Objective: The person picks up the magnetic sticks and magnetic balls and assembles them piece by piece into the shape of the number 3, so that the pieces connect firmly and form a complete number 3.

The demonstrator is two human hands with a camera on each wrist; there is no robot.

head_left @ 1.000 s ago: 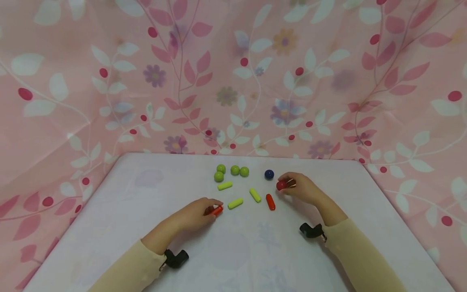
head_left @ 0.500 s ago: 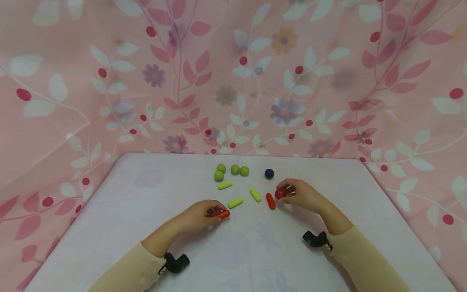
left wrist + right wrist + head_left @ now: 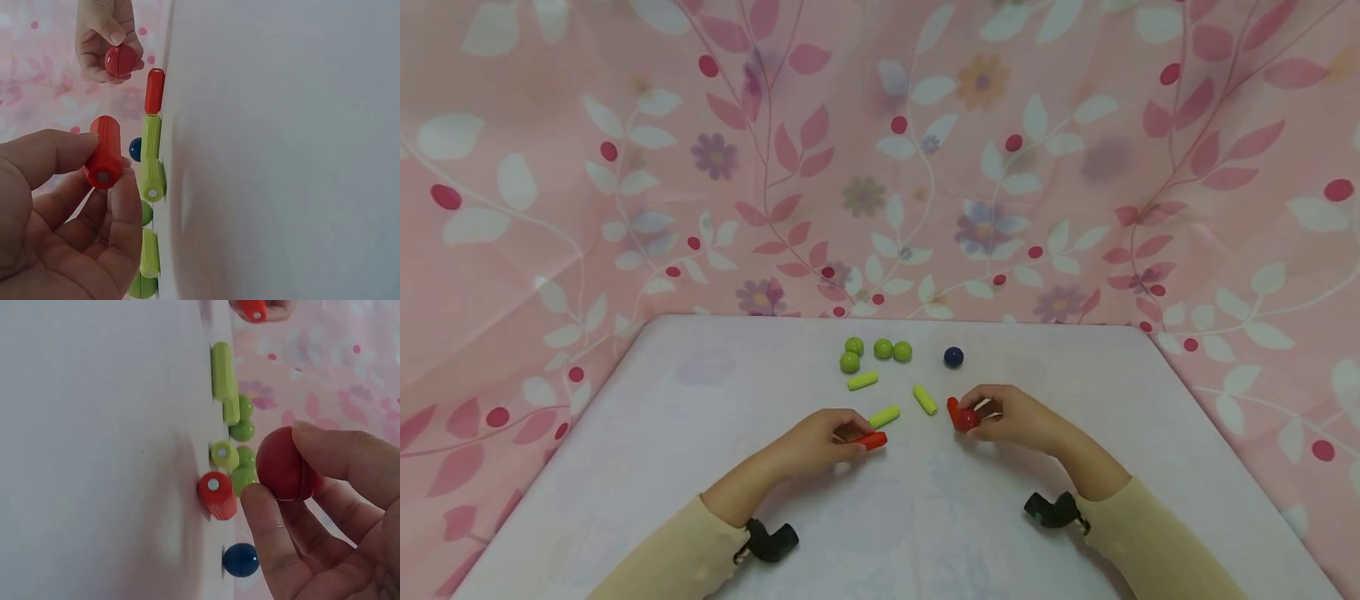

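Between thumb and fingers, my left hand [image 3: 823, 444] pinches a red ridged rod [image 3: 105, 153] with a pale round dot on its end. My right hand [image 3: 1018, 419] holds a red ball [image 3: 284, 465], which has a seam round it, by thumb and fingertips. Both held pieces look raised off the tabletop in the wrist views. A second red rod [image 3: 219, 497] lies on the table close to the right hand, partly behind the ball in the head view. Just beyond the left fingertips lies a yellow-green rod [image 3: 884, 417].
Two more yellow-green rods, one left [image 3: 862, 381] and one central [image 3: 925, 400], lie on the white table [image 3: 880, 533]. Several green balls [image 3: 883, 349] sit farther back, with a dark blue ball [image 3: 953, 357] to their right. A pink floral cloth [image 3: 865, 167] rises behind the table.
The right hand has brought the red ball nearer and slightly left, from beside the blue ball to the lying red rod. The left hand has carried its red rod rightward.
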